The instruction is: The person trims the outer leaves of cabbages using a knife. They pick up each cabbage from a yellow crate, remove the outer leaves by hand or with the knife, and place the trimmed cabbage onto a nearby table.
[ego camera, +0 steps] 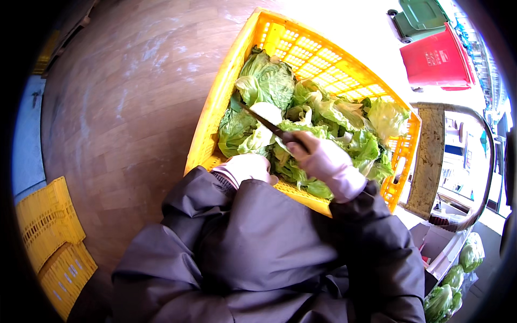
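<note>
My right hand grips the dark handle of a knife, whose narrow blade points up and left across some lettuce. Below it is a yellow plastic crate with slatted walls, holding loose lettuce leaves and leafy heads. One large green lettuce head lies in the far left corner. A smooth whitish round piece shows just behind the blade. My left hand, in a pale glove, is curled at the crate's near edge. Its fingers are partly hidden, and I cannot tell whether they hold anything.
A metal-framed trolley stands right of the crate, by an open carton and several lettuces. Red and green wheeled bins stand farther off. Yellow crates are at lower left on the brown floor.
</note>
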